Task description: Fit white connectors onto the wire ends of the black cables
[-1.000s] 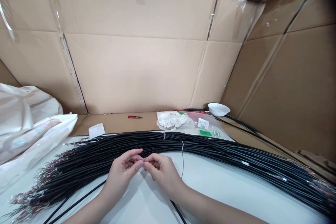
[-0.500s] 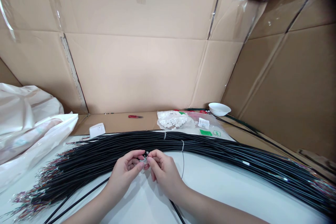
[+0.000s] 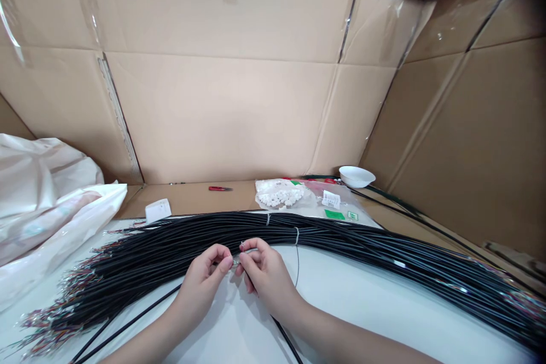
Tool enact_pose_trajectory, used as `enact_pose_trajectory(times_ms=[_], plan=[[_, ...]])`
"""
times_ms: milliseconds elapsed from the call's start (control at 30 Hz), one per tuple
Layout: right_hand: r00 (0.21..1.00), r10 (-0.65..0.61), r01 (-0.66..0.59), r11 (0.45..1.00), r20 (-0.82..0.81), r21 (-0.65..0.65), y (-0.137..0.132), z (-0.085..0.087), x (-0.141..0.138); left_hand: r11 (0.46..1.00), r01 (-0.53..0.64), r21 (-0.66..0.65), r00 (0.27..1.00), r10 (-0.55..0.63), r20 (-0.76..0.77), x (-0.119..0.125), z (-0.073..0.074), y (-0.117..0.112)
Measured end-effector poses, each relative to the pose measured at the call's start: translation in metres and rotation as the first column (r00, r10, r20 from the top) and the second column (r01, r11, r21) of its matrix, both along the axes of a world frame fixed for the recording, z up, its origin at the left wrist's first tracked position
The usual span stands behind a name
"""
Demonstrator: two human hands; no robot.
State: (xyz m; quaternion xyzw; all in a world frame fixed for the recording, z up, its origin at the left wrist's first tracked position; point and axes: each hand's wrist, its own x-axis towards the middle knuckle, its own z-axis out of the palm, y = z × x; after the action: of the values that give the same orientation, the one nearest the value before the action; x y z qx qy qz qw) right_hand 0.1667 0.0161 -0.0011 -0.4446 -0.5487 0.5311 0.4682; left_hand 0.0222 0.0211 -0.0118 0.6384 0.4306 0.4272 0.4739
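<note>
My left hand [image 3: 207, 273] pinches thumb against forefinger on a thin wire, its tip barely visible. Right beside it, my right hand [image 3: 265, 274] has its fingers closed on fine wires [image 3: 236, 263], which show in the narrow gap between the hands. A single black cable [image 3: 286, 341] runs up beneath my right hand; where it ends is hidden by the fingers. Just behind both hands lies a thick bundle of black cables [image 3: 341, 234], bound with pale ties [image 3: 297, 235]. Its left end fans out into many coloured stripped wires [image 3: 81, 281].
Cardboard walls [image 3: 222, 119] enclose the white table [image 3: 358, 301]. Towards the back are a bag of small white parts [image 3: 281, 198], a labelled plastic bag [image 3: 347, 205], a white bowl [image 3: 357, 177], a red-handled tool [image 3: 219, 189] and a white paper [image 3: 157, 211]. White plastic sheeting [image 3: 46, 176] lies left.
My fingertips have drawn slightly apart, and the dark piece that showed between them is out of sight. My right forefinger is raised a little. The bundle and other things stay put.
</note>
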Motion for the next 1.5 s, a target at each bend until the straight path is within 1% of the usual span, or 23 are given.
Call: enact_pose_trajectory(times_ms=[67,133,267,333,500,600,700,767,833,967,1067,1233,1367,1433,1500], plan=[[0.999,-0.011,0.009,0.999,-0.039,-0.042,0.002,0.001,0.0,1.0,-0.006,0.007,1.0,0.006,-0.01,0.001,0.0,-0.001],[0.998,-0.01,0.007,0.999,-0.057,-0.046,0.003,0.001,0.001,1.0,-0.009,0.018,1.0,0.009,-0.008,0.001,0.001,-0.002],[0.998,0.062,-0.061,0.998,-0.034,0.03,0.003,0.001,0.003,1.0,-0.019,0.017,1.0,0.019,-0.005,0.002,0.003,-0.003],[0.997,0.076,-0.076,0.995,0.002,0.058,0.002,0.001,0.003,1.0,-0.026,0.008,1.0,0.026,-0.008,0.002,0.004,-0.003],[0.989,0.04,-0.047,0.998,0.141,0.052,0.0,0.005,0.004,1.0,-0.019,-0.02,1.0,0.02,0.011,0.002,0.005,-0.003],[0.963,0.002,-0.03,0.995,0.27,0.098,-0.001,0.009,0.005,1.0,-0.014,-0.026,1.0,0.015,0.016,0.003,0.006,-0.003],[0.943,-0.009,-0.046,0.987,0.332,0.157,-0.003,0.012,0.007,0.999,-0.021,-0.026,0.999,0.022,0.035,0.003,0.007,-0.003],[0.946,0.003,-0.067,0.98,0.325,0.185,-0.003,0.013,0.007,0.999,-0.023,-0.033,0.998,0.024,0.05,0.003,0.006,-0.002],[0.959,0.02,-0.073,0.981,0.282,0.177,-0.002,0.011,0.007,0.998,-0.018,-0.053,0.997,0.022,0.079,0.002,0.005,0.0],[0.988,0.047,-0.06,0.994,0.15,0.087,0.001,0.006,0.007,0.99,-0.04,-0.138,0.986,0.062,0.158,-0.001,0.004,0.003],[0.994,0.054,-0.059,0.997,0.099,0.053,0.003,0.004,0.007,0.984,-0.039,-0.175,0.981,0.071,0.181,-0.002,0.006,0.003],[0.994,0.047,-0.054,0.996,0.103,0.075,0.004,0.002,0.007,0.985,-0.024,-0.168,0.985,0.052,0.164,-0.001,0.012,0.0],[0.99,0.028,-0.044,0.993,0.141,0.113,0.003,0.001,0.007,0.99,-0.002,-0.14,0.99,0.022,0.141,-0.001,0.011,0.001],[0.986,0.015,-0.039,0.99,0.166,0.138,0.003,0.001,0.007,0.986,0.031,-0.162,0.988,-0.005,0.155,-0.002,0.009,0.003],[0.983,0.001,-0.031,0.987,0.184,0.161,0.003,0.001,0.008,0.976,0.061,-0.21,0.981,-0.02,0.192,-0.003,0.006,0.005]])
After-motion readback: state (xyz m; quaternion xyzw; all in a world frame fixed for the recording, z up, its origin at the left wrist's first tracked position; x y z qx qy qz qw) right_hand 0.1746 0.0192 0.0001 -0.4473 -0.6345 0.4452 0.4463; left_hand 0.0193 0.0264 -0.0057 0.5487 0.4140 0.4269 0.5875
